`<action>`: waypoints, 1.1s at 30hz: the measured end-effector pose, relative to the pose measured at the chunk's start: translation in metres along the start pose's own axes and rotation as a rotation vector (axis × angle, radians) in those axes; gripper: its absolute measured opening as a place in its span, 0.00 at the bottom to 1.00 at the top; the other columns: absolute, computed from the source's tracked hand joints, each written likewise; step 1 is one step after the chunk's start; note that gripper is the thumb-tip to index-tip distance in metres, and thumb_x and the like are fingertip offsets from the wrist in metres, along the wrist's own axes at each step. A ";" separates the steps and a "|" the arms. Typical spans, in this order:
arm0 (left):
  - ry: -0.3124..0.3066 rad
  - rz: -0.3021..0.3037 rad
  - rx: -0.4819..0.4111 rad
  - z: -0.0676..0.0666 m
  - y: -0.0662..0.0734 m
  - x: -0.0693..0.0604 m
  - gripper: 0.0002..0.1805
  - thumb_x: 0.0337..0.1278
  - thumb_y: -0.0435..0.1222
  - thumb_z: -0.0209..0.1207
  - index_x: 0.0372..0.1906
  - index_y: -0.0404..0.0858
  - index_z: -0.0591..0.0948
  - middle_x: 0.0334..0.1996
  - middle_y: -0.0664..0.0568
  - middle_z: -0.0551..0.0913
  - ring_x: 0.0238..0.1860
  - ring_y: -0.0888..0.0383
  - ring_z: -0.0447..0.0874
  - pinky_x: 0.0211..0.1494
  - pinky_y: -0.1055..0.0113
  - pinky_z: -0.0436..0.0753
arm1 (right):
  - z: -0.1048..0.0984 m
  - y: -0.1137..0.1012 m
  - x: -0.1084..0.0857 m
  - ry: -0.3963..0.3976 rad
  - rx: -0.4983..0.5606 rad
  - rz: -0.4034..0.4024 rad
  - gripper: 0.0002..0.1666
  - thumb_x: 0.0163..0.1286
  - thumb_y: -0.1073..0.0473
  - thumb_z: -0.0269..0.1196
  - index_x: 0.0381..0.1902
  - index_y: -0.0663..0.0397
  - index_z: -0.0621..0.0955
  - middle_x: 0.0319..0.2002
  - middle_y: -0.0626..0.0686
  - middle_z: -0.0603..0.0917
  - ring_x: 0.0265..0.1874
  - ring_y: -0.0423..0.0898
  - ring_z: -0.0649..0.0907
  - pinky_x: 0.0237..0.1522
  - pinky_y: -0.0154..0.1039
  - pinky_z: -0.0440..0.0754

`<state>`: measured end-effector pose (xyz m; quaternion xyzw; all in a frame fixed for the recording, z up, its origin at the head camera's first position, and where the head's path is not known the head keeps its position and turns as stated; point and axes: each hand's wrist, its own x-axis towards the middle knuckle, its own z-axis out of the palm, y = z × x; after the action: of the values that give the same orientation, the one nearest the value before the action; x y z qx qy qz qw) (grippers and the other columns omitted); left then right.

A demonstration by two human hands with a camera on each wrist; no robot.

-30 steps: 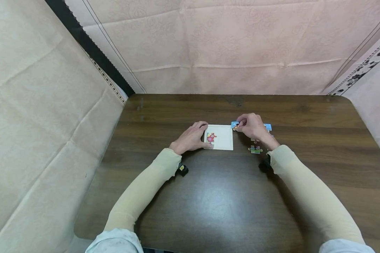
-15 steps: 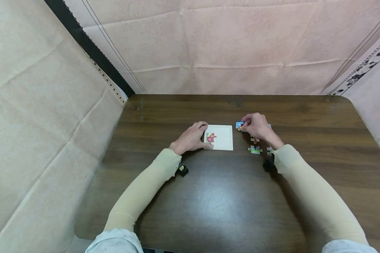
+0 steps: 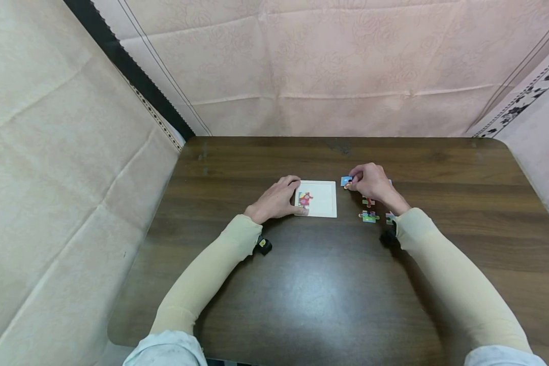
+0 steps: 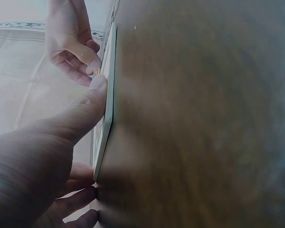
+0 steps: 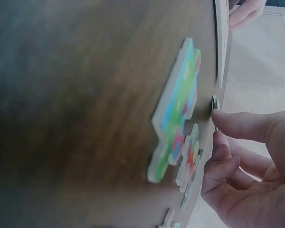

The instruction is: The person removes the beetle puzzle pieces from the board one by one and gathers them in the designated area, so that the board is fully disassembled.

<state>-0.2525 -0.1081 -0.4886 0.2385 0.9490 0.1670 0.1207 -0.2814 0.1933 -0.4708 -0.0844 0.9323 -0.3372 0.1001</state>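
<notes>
In the head view my left hand [image 3: 276, 199] holds the left side of a white puzzle tray [image 3: 324, 201], fingers at its left edge. The left wrist view shows the thumb lying on the tray's rim [image 4: 109, 95]. A pink and red puzzle piece [image 3: 305, 199] sits inside, at the tray's left. Just right of the tray, my right hand [image 3: 372, 182] pinches a blue puzzle piece [image 3: 345, 181] between thumb and fingers. That piece appears edge-on in the right wrist view, close to the table; whether it touches the wood I cannot tell.
Near the right wrist lie a green puzzle piece [image 3: 368, 217], a red one [image 3: 368, 202] and another green one [image 3: 389, 218], partly covered by the sleeve. The brown wooden table [image 3: 297, 284] backs onto a pale cloth [image 3: 338, 66].
My right hand has drawn the blue piece a little to the right, away from the tray's upper right corner, then stayed there. The left hand and tray have not moved.
</notes>
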 end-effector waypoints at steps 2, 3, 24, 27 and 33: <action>-0.006 -0.004 -0.009 0.000 0.000 0.000 0.55 0.63 0.60 0.74 0.85 0.36 0.65 0.84 0.46 0.65 0.83 0.48 0.65 0.87 0.51 0.68 | 0.001 0.001 0.001 0.004 -0.005 -0.003 0.16 0.72 0.67 0.68 0.55 0.69 0.86 0.37 0.60 0.88 0.32 0.48 0.82 0.38 0.39 0.76; -0.009 -0.005 -0.014 0.000 0.000 0.000 0.55 0.63 0.60 0.74 0.85 0.36 0.65 0.84 0.46 0.65 0.83 0.48 0.65 0.87 0.51 0.68 | 0.000 0.001 0.002 0.001 -0.004 -0.003 0.16 0.72 0.67 0.68 0.55 0.69 0.86 0.37 0.60 0.88 0.31 0.47 0.82 0.37 0.39 0.76; -0.019 -0.010 -0.048 -0.001 -0.002 -0.002 0.55 0.62 0.60 0.74 0.86 0.39 0.64 0.84 0.49 0.64 0.83 0.49 0.65 0.85 0.51 0.71 | -0.002 0.004 0.005 -0.080 0.027 0.030 0.18 0.74 0.68 0.66 0.59 0.71 0.84 0.36 0.57 0.85 0.26 0.43 0.78 0.25 0.36 0.71; -0.021 -0.014 -0.051 -0.001 -0.002 -0.002 0.56 0.62 0.61 0.74 0.86 0.39 0.64 0.84 0.49 0.63 0.83 0.49 0.65 0.85 0.51 0.70 | -0.003 0.005 0.005 -0.086 0.027 0.031 0.18 0.74 0.68 0.66 0.59 0.71 0.84 0.36 0.58 0.85 0.26 0.45 0.78 0.25 0.36 0.71; -0.024 -0.013 -0.044 -0.002 -0.002 -0.002 0.56 0.63 0.61 0.73 0.86 0.39 0.64 0.85 0.48 0.64 0.83 0.48 0.65 0.86 0.50 0.70 | -0.003 0.003 0.004 -0.086 0.016 0.030 0.18 0.75 0.67 0.65 0.59 0.71 0.85 0.37 0.60 0.86 0.26 0.44 0.78 0.25 0.36 0.70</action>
<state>-0.2523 -0.1113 -0.4874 0.2318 0.9450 0.1844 0.1384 -0.2866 0.1965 -0.4713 -0.0841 0.9254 -0.3394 0.1460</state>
